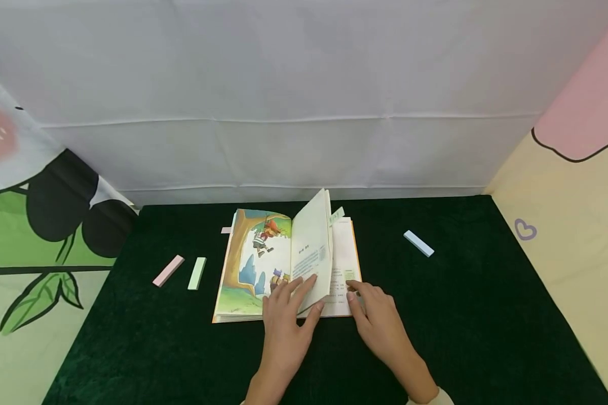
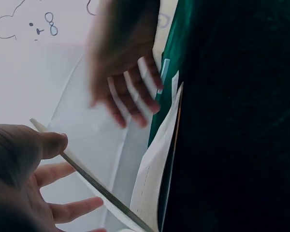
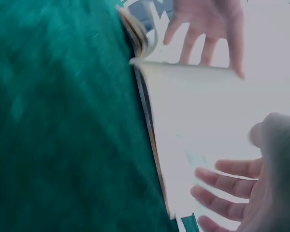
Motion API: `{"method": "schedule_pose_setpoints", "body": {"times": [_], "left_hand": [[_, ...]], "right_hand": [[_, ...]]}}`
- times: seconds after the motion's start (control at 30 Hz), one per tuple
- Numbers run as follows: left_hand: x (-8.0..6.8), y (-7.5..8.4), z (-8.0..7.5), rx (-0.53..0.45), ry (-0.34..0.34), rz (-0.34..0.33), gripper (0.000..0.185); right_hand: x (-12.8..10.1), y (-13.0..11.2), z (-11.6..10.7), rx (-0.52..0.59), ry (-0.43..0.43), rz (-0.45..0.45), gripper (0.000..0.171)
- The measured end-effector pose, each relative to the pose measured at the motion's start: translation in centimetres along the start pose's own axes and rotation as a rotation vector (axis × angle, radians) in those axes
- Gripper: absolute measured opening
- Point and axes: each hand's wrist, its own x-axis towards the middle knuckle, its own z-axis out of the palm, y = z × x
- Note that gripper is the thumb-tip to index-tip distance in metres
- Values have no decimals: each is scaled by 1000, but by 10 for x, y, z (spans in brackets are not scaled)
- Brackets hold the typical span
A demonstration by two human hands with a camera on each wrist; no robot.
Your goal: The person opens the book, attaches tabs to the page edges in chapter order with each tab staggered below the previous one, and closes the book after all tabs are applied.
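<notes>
From the head view, the thin illustrated picture book with orange-edged covers lies open near the middle of the table covered in dark green velvety cloth. The left hand has its grip around a bundle of pale pages standing nearly upright, thumb on one side, fingers on the other; the right hand rests with fingers nearly straight on the right-hand page, at a small green sticky tab. My judgement is that the upright pages could slip from the thumb and fall onto the right fingers, or crease if pulled sideways. Another green tab sticks out at the top edge. A pink strip, a pale green strip and a light blue strip lie well apart on the cloth. In the left wrist view, the thumb presses the page edge, which looks thin and bendable, while the right hand is blurred. The right wrist view shows the lifted leaf curving above the flat pages, the right fingers spread on paper.
</notes>
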Motion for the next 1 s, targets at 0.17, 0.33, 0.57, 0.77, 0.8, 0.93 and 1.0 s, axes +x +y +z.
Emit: {"method": "schedule_pose_setpoints", "body": {"times": [0.17, 0.33, 0.57, 0.77, 0.8, 0.93, 1.0], "left_hand": [[-2, 2, 8, 60, -17, -6, 44], [-3, 5, 14, 107, -31, -12, 42], [-5, 4, 17, 195, -20, 28, 43], [-4, -7, 9, 241, 28, 0, 40], [-3, -10, 6, 248, 42, -7, 40], [3, -20, -6, 261, 100, -30, 41], [6, -26, -12, 268, 132, -38, 41]], "right_hand": [[0, -10, -5, 338, -32, 9, 47], [0, -17, -7, 478, 4, -35, 50], [0, -19, -7, 459, 42, 5, 51], [0, -14, -3, 381, 78, 83, 52], [0, -13, -3, 368, 79, 96, 52], [0, -11, 0, 307, 87, 134, 53], [0, -10, 1, 270, 93, 152, 53]]}}
